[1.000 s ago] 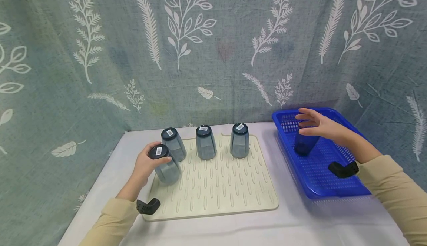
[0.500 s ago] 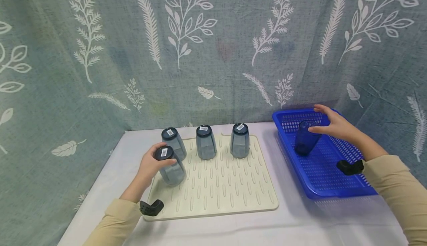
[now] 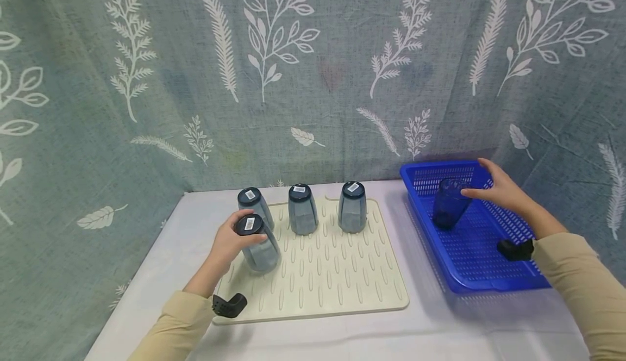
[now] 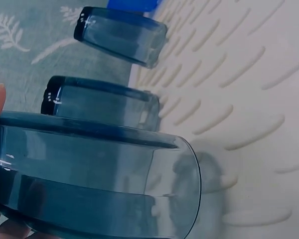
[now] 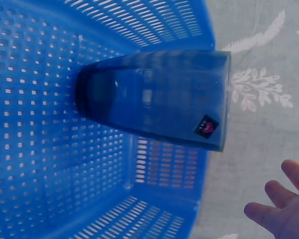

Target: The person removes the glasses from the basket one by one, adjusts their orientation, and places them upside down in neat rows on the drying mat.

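Note:
An upside-down blue-grey drinking glass point(image 3: 263, 255) is gripped near its dark base by my left hand point(image 3: 229, 244), thumb on one side and fingers on the other. In the left wrist view the rim of this glass point(image 4: 192, 184) is close over the cream ribbed drying mat point(image 3: 337, 279), and its shadow falls beside it. My right hand point(image 3: 504, 190) is spread beside another glass point(image 3: 450, 203) that stands mouth up, slightly tilted, inside the blue basket point(image 3: 430, 241). The right wrist view shows the fingers point(image 5: 261, 211) apart from that glass, which bears a small dark label.
Along the mat's back edge stand three more upside-down glasses: one behind the held glass point(image 3: 250, 195), a middle one point(image 3: 302, 214) and a right one point(image 3: 352, 214). A leaf-patterned cloth point(image 3: 313, 78) hangs behind the white table point(image 3: 303, 339).
My left hand has carried its glass a little to the right and toward me. My right hand has let go of the glass in the basket and drawn away to the right.

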Tool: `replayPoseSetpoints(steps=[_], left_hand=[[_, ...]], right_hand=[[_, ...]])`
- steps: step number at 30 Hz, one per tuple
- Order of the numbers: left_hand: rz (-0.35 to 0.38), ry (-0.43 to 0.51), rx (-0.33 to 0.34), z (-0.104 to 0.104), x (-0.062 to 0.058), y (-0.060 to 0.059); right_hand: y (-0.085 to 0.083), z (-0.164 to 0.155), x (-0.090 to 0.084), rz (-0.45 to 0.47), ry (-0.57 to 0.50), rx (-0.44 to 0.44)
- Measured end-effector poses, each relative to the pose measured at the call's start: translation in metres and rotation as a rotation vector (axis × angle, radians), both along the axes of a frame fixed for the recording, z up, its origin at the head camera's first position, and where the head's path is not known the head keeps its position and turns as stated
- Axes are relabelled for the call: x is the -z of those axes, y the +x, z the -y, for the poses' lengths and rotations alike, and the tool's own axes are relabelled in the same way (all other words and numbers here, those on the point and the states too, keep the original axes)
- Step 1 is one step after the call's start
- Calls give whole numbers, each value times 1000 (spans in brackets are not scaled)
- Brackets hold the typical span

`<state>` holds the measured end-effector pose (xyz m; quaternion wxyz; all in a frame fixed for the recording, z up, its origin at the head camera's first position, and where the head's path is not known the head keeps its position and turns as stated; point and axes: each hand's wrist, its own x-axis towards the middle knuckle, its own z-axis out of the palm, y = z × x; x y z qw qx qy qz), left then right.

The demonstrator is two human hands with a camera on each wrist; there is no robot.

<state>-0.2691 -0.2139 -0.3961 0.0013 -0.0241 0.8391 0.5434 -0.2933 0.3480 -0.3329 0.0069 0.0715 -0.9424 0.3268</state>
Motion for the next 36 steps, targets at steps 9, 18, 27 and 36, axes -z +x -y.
replayPoseSetpoints(steps=[9,18,27,36], left_hand=[[29,1,0,-9,2,-1],[25,-3,8,-14,4,-1],[3,12,30,-17,8,-2],[15,9,45,-20,7,0]], right_hand=[[-2,-5,15,6,-102,65],[-3,-9,29,40,-179,107],[-4,-8,37,80,-212,108],[-8,-8,48,94,-250,102]])
